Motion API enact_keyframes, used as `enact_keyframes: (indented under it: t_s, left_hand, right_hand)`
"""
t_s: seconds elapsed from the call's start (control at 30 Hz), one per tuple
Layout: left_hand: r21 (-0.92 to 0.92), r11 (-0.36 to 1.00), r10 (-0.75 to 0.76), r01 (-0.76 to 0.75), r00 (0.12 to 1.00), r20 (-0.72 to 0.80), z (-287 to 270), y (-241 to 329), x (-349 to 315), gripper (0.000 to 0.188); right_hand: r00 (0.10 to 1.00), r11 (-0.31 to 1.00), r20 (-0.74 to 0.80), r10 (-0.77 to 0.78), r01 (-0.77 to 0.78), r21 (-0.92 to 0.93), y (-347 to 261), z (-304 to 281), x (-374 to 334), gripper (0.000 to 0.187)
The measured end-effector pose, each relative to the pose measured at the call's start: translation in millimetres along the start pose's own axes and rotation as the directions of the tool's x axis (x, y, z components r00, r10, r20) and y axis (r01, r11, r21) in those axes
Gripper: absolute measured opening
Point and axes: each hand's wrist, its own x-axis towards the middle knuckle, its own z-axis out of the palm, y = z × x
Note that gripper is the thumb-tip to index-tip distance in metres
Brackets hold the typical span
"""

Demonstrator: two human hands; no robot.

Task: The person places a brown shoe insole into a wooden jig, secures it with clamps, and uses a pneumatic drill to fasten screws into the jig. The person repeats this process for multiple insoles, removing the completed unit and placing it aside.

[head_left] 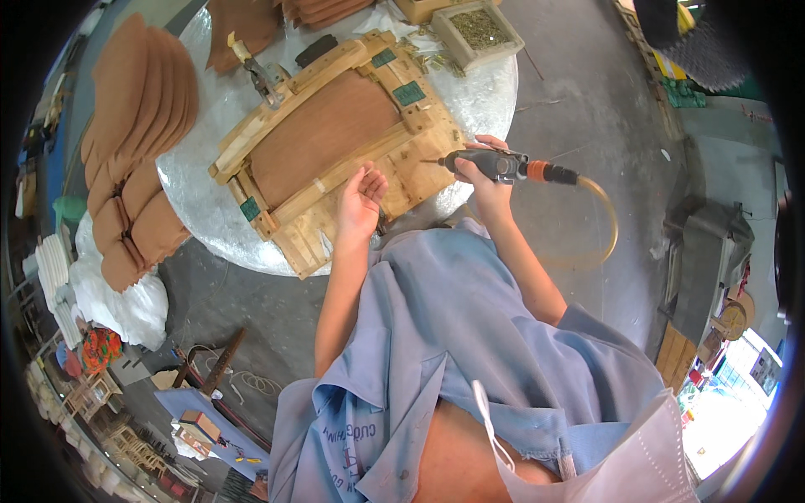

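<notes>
My right hand (489, 172) is wrapped round a dark air-powered screwdriver (503, 166), its bit pointing left over the wooden jig. A yellow hose (614, 220) runs from its orange fitting. My left hand (362, 201) hovers by the jig's near edge, palm up and fingers curled, thumb close to the forefinger; anything pinched there is too small to make out. The wooden jig (411, 166), with green pads, frames a brown panel (327, 134). A toggle clamp (267, 86) sits at its far left.
The jig lies on a round, film-wrapped table (220, 239). Behind it stands a box of brass-coloured screws (478, 38), some spilled beside it. Stacked brown curved panels (138, 92) rise at left, brown pads (134, 218) below them. Grey floor (587, 109) shows at right.
</notes>
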Motion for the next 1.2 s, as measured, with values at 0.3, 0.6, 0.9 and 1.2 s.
enact_keyframes:
  t_s: [0.3,0.6,0.9,1.2]
  left_hand:
    - [0.327,0.939,0.121,-0.108,0.992,-0.021,28.8,-15.3,-0.3,0.026]
    - [0.281,0.88,-0.396,0.384,0.918,-0.013,35.1,-17.8,17.9,0.032]
    - [0.174,0.96,-0.211,0.219,0.975,-0.065,15.5,-29.2,45.7,0.038]
    - [0.045,0.991,-0.128,0.126,0.991,0.034,32.7,-23.8,11.5,0.061]
  right_hand:
    - [0.999,0.999,0.02,-0.035,0.035,0.019,-6.3,0.8,-3.2,0.059]
    - [0.997,0.969,0.024,0.07,-0.073,0.236,-17.6,-9.7,-9.5,0.058]
    - [0.998,0.973,-0.008,0.06,-0.057,0.225,-23.1,-14.3,-18.4,0.059]
    - [0.995,0.985,0.079,0.06,-0.072,0.154,-28.9,-17.4,-22.4,0.061]
